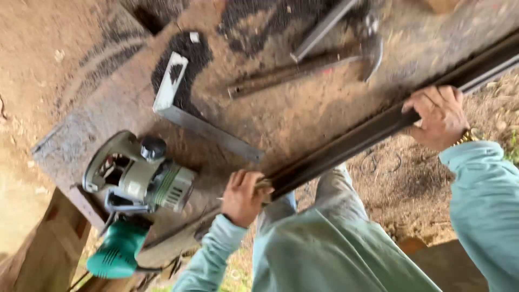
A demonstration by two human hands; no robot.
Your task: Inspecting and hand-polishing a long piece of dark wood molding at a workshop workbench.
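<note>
A long dark metal angle bar (357,140) lies along the near edge of a rough, rusty workbench (281,108). My left hand (244,196) grips the bar's near end, with a thin pencil-like object between its fingers. My right hand (439,114) is closed on the same bar further up to the right. Both arms wear pale teal sleeves. The picture is tilted and slightly blurred.
A grey and green circular saw (135,189) rests at the bench's left corner. A metal try square (186,111) lies in the middle. A hammer (303,70) and a flat steel bar (324,24) lie at the back. Bare dirt ground (405,189) shows below.
</note>
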